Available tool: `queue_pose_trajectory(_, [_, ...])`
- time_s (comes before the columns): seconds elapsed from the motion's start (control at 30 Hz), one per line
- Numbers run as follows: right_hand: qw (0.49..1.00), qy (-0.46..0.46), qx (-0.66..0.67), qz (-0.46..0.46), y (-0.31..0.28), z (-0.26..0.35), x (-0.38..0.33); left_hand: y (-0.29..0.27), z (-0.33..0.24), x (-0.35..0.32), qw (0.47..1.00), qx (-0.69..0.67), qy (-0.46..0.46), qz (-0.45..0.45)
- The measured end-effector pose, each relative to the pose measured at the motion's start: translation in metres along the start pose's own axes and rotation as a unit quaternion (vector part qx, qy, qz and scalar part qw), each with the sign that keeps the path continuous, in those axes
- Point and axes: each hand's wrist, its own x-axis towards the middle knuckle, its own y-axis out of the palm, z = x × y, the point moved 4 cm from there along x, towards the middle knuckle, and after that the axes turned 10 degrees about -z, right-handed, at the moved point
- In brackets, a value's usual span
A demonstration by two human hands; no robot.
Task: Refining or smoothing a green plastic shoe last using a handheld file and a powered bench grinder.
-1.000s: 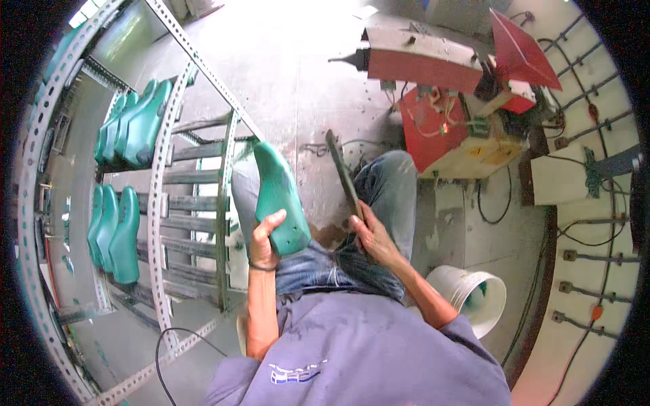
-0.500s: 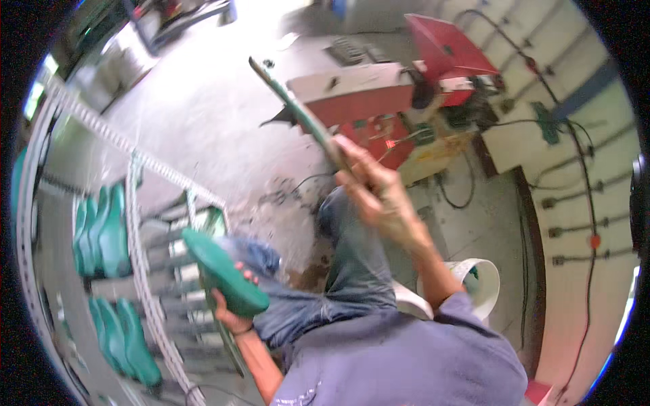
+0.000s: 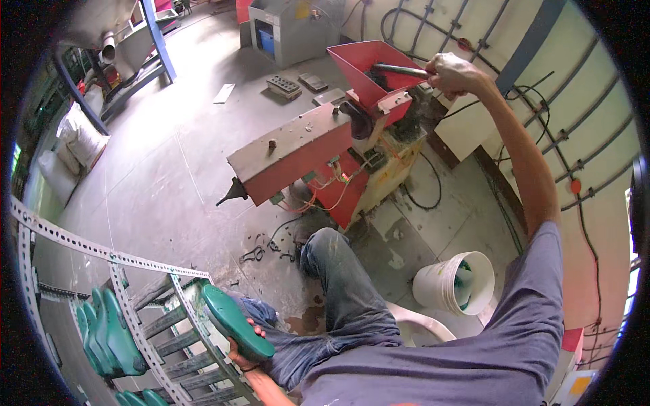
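Note:
In my left hand (image 3: 247, 345), low on the left above my thigh, is a green shoe-shaped piece (image 3: 237, 323) with its long smooth side up. My fingers wrap round its edge. My right arm reaches far forward, and the right hand (image 3: 455, 74) is closed round the end of a long stick (image 3: 401, 69). The stick's other end dips into the red hopper (image 3: 359, 71), where some dark material lies. How deep the tip goes is hidden. The hopper sits on top of a red machine (image 3: 294, 152) with a pointed nozzle.
A slotted metal rack (image 3: 139, 261) on the left holds several green shoe-shaped pieces (image 3: 120, 338). By my right side stands a white bucket (image 3: 433, 287) with green bits inside. Metal blocks (image 3: 284, 87) lie on the floor beyond the machine. Pipes and cables run along the right wall.
My right hand has moved forward and right, swinging the stick from upright over the machine into the hopper. My left hand still holds the green piece. The view has shifted.

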Motion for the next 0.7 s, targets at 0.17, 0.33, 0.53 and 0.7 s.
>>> queue_pose_trajectory(0.17, [0.993, -0.095, -0.017, 0.07, -0.001, 0.0, 0.014, 0.002, -0.002, -0.004, 1.0, -0.002, -0.004, 0.009])
queue_pose_trajectory(0.33, [0.986, -0.121, -0.107, 0.031, -0.047, 0.023, 0.019, -0.008, -0.01, -0.012, 0.999, 0.036, -0.001, 0.028])
queue_pose_trajectory(0.53, [0.983, -0.168, -0.073, 0.022, -0.014, 0.037, 0.017, -0.003, -0.009, -0.016, 0.999, 0.031, -0.012, -0.006])
queue_pose_trajectory(0.7, [0.961, -0.232, -0.148, -0.012, -0.029, 0.01, -0.006, -0.001, -0.006, -0.011, 0.999, 0.022, -0.032, 0.008])
